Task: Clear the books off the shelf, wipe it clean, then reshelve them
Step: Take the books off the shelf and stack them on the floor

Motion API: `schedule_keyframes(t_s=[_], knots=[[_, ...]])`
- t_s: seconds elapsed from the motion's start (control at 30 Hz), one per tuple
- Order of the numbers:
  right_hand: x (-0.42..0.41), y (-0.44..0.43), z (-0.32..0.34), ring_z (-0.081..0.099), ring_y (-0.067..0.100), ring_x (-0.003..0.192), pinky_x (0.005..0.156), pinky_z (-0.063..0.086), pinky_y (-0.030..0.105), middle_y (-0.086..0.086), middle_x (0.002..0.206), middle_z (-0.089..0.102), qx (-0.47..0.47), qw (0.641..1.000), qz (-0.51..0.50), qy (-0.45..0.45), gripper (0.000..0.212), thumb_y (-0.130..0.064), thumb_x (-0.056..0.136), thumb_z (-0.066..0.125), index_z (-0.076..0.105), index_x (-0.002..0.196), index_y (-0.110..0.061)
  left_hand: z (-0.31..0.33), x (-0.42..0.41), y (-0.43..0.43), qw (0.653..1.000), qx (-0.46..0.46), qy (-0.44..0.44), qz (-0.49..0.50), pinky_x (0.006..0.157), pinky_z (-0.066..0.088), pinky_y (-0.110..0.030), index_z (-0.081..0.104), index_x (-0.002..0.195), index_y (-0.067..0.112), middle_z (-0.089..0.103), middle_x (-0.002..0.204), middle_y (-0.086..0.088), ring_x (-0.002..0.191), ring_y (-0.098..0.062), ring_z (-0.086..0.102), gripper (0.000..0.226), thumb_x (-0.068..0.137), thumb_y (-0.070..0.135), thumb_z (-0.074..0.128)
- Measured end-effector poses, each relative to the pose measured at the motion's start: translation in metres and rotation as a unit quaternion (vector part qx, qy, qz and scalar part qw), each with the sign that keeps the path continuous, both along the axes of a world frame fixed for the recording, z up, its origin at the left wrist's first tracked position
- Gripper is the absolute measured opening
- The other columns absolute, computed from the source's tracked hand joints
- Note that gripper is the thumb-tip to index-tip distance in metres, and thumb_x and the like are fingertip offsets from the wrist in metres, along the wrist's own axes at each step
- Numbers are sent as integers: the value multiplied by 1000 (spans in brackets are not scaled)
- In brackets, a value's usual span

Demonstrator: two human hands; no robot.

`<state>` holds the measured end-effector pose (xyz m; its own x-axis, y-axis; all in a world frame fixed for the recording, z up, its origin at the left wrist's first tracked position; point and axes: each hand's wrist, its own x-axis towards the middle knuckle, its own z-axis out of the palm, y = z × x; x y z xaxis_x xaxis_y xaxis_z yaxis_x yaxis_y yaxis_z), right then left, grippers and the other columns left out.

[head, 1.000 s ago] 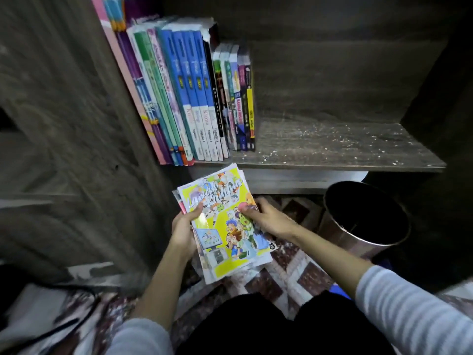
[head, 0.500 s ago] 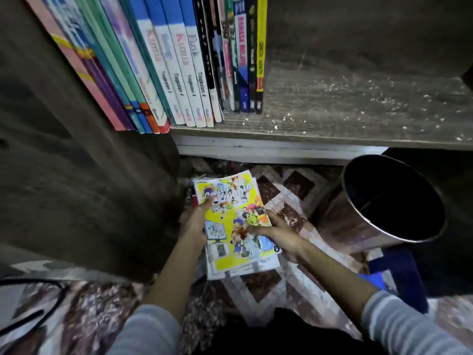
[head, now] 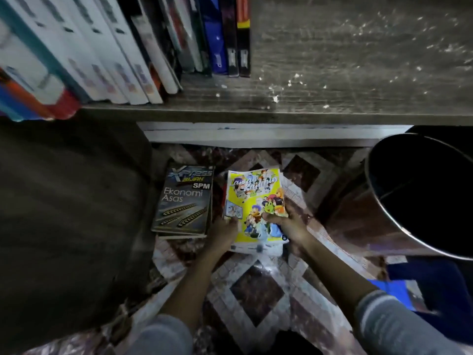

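While many books (head: 128,47) stand in a row on the left of the shelf (head: 332,73), the clearing step is only partly done. The left hand (head: 225,231) and the right hand (head: 289,226) each grip one side of a thin pile with a yellow cartoon book (head: 256,201) on top. The pile is low over the patterned floor (head: 256,285), just beside a dark book (head: 184,201) lying there. I cannot tell if it touches down. Next, I think, the pile should go down flat, and the hands should let go and reach up for more.

bin (head: 419,201) right of floor books (head: 183,201), below shelf (head: 332,98).
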<state>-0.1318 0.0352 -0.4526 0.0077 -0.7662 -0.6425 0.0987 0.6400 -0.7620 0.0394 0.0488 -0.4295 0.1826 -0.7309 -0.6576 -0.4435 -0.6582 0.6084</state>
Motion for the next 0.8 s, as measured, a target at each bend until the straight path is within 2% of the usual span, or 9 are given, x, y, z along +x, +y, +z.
schedule_keyframes(t_s=[0.1, 0.17, 0.27, 0.33, 0.4, 0.5, 0.57, 0.67, 0.8], knots=[[8, -22, 0, 61, 18, 101, 78, 54, 24, -1, 121, 61, -20, 999, 21, 26, 57, -6, 78, 75, 49, 128, -7, -11, -9, -18, 999, 6, -51, -4, 86, 45, -37, 47, 129, -4, 53, 126, -25, 110, -36, 55, 47, 100, 32, 38], [17, -37, -1, 55, 13, 92, 64, 50, 12, -7, 116, 53, -39, 996, 50, 59, 54, -4, 82, 70, 44, 129, -8, -18, -10, -25, 995, 27, -94, 3, 85, 44, -37, 30, 143, 1, 48, 134, -22, 115, -36, 53, 53, 101, 32, 35], [33, -57, -11, 60, 26, 108, 90, 53, 37, 9, 130, 56, -51, 984, 113, 127, 79, -20, 79, 76, 30, 143, -8, -29, -13, -31, 992, 35, -115, 41, 76, 44, -40, 18, 147, 2, 49, 132, -23, 110, -38, 55, 55, 101, 27, 36], [36, -64, -16, 57, 30, 111, 91, 52, 46, 14, 129, 54, -34, 974, 148, 169, 84, -23, 81, 74, 21, 144, -7, -30, -12, -33, 991, 40, -116, 52, 77, 46, -42, 18, 147, 2, 51, 131, -23, 109, -38, 56, 55, 100, 20, 39], [36, -65, -14, 54, 33, 110, 76, 56, 41, 21, 135, 45, 9, 971, 163, 175, 85, -19, 86, 67, 9, 147, -8, -29, -12, -33, 992, 25, -123, 32, 71, 45, -40, 15, 148, 3, 50, 131, -22, 108, -38, 56, 60, 97, 10, 45], [35, -61, -13, 52, 32, 101, 45, 43, 25, 25, 145, 33, 25, 959, 185, 212, 85, -19, 88, 61, 3, 150, -10, -22, -11, -27, 988, -29, -152, 5, 71, 51, -41, 17, 149, 5, 48, 135, -22, 107, -39, 57, 71, 89, 1, 55], [33, -57, -14, 55, 30, 91, 45, 38, 25, 26, 132, 46, 20, 947, 199, 253, 74, -12, 88, 57, 14, 148, -5, -14, -11, -22, 982, -54, -180, -20, 74, 53, -43, 24, 146, 2, 51, 131, -23, 106, -39, 59, 67, 88, 1, 58], [34, -52, -3, 47, 19, 61, 46, 33, 27, 14, 85, 55, 5, 941, 213, 265, 43, -4, 88, 49, 40, 130, 0, -2, -10, -19, 975, -64, -206, -56, 78, 51, -41, 30, 144, 1, 52, 131, -22, 111, -37, 57, 59, 91, 3, 56], [35, -43, 18, 45, 13, 58, 45, 35, 22, 11, 93, 55, -35, 936, 215, 275, 49, -6, 93, 48, 37, 141, -5, 9, -10, -14, 978, -88, -182, -60, 72, 53, -44, 31, 146, 7, 56, 126, -24, 100, -40, 61, 59, 92, 6, 54]])
